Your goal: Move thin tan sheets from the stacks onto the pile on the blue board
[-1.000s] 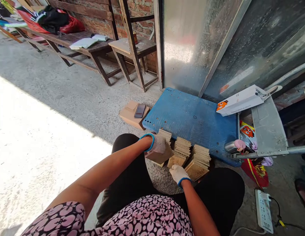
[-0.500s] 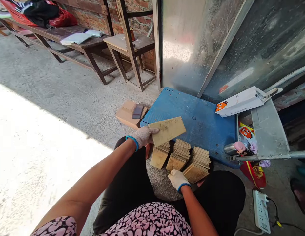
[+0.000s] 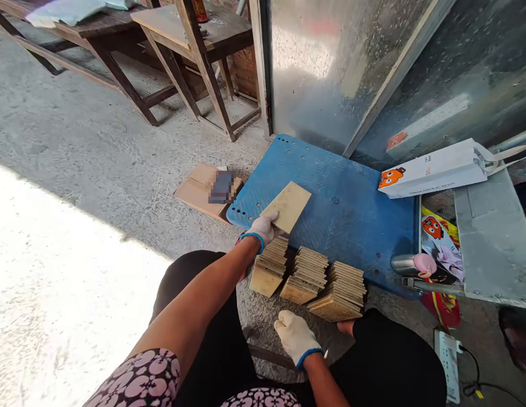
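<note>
My left hand (image 3: 263, 230), in a pale knit glove with a blue cuff, grips a thin rectangular beige tile (image 3: 289, 207) by its near end and holds it above the blue platform. Three rows of similar tiles lean on edge in front of my knees: a left row (image 3: 269, 268), a middle row (image 3: 306, 274) and a right row (image 3: 340, 288). Nearer my body, my gloved right hand (image 3: 296, 334) is closed, apart from the rows. A small pale tip shows beside its cuff, but what the fingers hold is hidden.
The blue plastic platform (image 3: 314, 169) lies beyond the rows. A cardboard box (image 3: 193, 192) sits at its left, a white paper bag (image 3: 436, 169) at its right. A metal cup (image 3: 404, 264) stands near the chair (image 3: 486, 237). A power strip (image 3: 447, 362) lies lower right.
My left hand has carried the tile farther over the blue platform and turned it to a steeper slant. My right hand has drawn back from the rows towards my body. The view has shifted too.
</note>
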The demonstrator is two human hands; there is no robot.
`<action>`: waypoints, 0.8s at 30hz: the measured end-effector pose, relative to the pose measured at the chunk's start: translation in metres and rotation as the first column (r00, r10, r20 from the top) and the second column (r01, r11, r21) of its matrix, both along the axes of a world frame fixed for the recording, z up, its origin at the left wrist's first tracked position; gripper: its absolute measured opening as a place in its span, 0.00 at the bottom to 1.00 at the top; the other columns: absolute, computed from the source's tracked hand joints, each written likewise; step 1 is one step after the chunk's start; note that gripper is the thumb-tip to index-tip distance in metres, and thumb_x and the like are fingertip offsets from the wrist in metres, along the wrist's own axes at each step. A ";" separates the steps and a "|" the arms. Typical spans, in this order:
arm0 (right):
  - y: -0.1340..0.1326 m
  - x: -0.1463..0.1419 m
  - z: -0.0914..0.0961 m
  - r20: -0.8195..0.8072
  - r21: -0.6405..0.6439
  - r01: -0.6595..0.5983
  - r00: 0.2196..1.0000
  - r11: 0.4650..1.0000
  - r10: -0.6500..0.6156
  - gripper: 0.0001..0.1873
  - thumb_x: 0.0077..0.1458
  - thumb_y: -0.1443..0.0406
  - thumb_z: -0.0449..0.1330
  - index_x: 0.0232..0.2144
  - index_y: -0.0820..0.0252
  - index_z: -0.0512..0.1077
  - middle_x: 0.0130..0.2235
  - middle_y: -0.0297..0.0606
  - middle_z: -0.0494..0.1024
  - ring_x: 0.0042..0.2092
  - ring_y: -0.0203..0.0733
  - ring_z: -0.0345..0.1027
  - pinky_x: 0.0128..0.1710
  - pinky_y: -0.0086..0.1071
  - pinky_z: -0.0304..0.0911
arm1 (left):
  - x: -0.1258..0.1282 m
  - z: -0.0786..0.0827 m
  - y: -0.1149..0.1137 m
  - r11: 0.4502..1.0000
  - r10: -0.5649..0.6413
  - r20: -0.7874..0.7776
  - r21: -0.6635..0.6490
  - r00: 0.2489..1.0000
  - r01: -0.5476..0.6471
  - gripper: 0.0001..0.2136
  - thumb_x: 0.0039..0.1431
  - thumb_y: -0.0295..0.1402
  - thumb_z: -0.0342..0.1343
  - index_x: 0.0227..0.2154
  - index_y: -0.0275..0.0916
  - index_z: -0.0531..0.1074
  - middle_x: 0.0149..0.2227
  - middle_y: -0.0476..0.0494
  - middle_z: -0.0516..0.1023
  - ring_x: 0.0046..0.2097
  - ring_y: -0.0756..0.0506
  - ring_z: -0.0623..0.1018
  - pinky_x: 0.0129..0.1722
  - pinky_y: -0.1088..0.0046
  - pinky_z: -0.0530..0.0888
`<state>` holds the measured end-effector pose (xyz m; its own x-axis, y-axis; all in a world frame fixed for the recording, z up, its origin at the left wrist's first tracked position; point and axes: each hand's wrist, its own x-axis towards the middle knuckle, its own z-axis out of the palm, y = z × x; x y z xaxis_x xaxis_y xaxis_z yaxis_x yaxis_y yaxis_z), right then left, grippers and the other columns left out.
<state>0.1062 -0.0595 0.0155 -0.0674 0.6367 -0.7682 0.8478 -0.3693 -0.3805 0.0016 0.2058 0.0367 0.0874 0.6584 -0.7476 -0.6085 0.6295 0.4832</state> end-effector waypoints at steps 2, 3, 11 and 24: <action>0.002 -0.002 0.002 -0.036 -0.027 0.024 0.999 0.999 -0.025 0.10 0.65 0.61 0.53 0.33 0.54 0.71 0.38 0.38 0.81 0.39 0.43 0.72 0.31 0.34 0.46 | 0.009 -0.007 0.010 0.999 0.052 0.032 -0.018 0.998 -0.051 0.24 0.62 0.26 0.60 0.60 0.40 0.66 0.47 0.34 0.82 0.47 0.37 0.84 0.47 0.51 0.82; 0.003 -0.002 0.002 -0.051 -0.042 0.034 0.998 0.999 -0.036 0.10 0.65 0.61 0.53 0.33 0.54 0.71 0.39 0.38 0.81 0.40 0.43 0.72 0.32 0.34 0.46 | 0.015 -0.011 0.014 0.997 0.077 0.041 -0.021 0.996 -0.076 0.23 0.63 0.25 0.59 0.60 0.40 0.66 0.47 0.35 0.82 0.46 0.37 0.83 0.47 0.51 0.82; 0.002 -0.005 -0.001 -0.163 -0.124 0.138 0.974 0.983 -0.158 0.12 0.65 0.60 0.53 0.42 0.55 0.76 0.47 0.42 0.82 0.50 0.49 0.75 0.45 0.35 0.62 | 0.033 -0.049 0.046 0.998 0.045 -0.016 -0.038 0.999 -0.045 0.22 0.66 0.27 0.55 0.62 0.37 0.64 0.49 0.35 0.80 0.51 0.39 0.80 0.50 0.57 0.80; -0.007 -0.007 -0.016 -0.278 -0.196 0.272 0.906 0.942 -0.319 0.19 0.66 0.60 0.54 0.54 0.56 0.77 0.56 0.44 0.79 0.58 0.47 0.72 0.57 0.34 0.63 | 0.008 -0.082 0.043 0.959 -0.126 -0.104 -0.268 0.987 0.094 0.20 0.69 0.43 0.57 0.58 0.38 0.70 0.52 0.36 0.77 0.50 0.40 0.79 0.48 0.55 0.80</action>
<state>0.0994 -0.0669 0.0000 -0.1372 0.5428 -0.8286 0.5445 -0.6575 -0.5208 0.0101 0.2484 -0.0452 0.0481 0.4301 -0.9015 -0.4765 0.8031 0.3578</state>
